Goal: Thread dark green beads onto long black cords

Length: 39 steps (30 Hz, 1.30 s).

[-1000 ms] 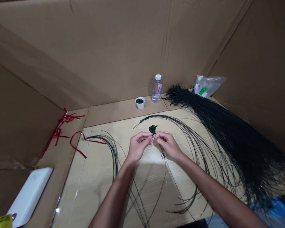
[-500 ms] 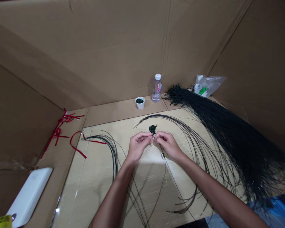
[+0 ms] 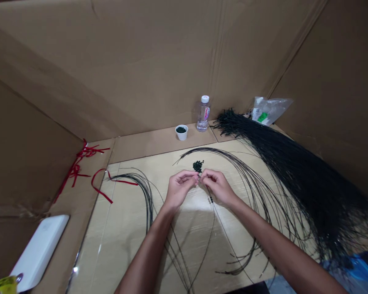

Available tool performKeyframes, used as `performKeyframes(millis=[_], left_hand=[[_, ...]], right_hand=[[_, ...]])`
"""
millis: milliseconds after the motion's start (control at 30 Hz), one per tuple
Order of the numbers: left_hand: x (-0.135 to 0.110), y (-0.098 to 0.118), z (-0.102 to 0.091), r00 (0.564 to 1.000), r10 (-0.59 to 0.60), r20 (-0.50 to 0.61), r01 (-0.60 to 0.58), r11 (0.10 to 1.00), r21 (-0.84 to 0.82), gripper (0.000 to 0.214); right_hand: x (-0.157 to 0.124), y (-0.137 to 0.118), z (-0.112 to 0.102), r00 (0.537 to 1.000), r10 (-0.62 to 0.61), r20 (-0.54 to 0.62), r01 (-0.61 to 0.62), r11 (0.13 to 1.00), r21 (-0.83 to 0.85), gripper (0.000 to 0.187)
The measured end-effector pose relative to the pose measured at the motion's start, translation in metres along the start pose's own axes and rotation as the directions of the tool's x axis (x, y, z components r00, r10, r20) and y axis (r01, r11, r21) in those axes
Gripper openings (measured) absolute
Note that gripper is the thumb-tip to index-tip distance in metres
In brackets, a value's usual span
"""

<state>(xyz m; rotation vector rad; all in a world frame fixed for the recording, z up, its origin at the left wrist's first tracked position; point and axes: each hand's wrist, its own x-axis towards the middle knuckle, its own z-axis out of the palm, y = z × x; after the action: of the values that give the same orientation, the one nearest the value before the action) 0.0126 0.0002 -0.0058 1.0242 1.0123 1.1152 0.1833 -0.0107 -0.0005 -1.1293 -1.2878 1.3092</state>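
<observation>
My left hand and my right hand meet fingertip to fingertip over the middle of the cardboard work surface. Both are pinched closed. A thin black cord with small beads on it hangs down from my right fingers toward me. What my left fingertips pinch is too small to make out. A little pile of dark beads lies just beyond the hands.
A white cup of beads and a water bottle stand at the back. A big bundle of black cords fans out on the right, a plastic bag behind it. Loose cords, red strips and a white slab lie left.
</observation>
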Motion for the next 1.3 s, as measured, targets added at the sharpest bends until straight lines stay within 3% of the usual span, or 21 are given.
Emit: performKeyframes(millis=[267, 600, 1300], left_hand=[[0.0005, 0.0044, 0.0013, 0.999, -0.030, 0.036, 0.031, 0.999, -0.016, 0.033], [0.0040, 0.0074, -0.0063, 0.983, -0.095, 0.158, 0.103, 0.994, -0.046, 0.029], [0.0051, 0.0049, -0.0083, 0.978, -0.114, 0.173, 0.117, 0.993, -0.011, 0.033]], right_hand=[[-0.0010, -0.0033, 0.0013, 1.000, -0.006, 0.000, 0.006, 0.999, 0.033, 0.016], [-0.0020, -0.0047, 0.0012, 1.000, -0.010, 0.030, 0.008, 0.999, 0.044, 0.017], [-0.0015, 0.0021, -0.0006, 0.999, -0.015, 0.034, 0.015, 1.000, 0.012, 0.017]])
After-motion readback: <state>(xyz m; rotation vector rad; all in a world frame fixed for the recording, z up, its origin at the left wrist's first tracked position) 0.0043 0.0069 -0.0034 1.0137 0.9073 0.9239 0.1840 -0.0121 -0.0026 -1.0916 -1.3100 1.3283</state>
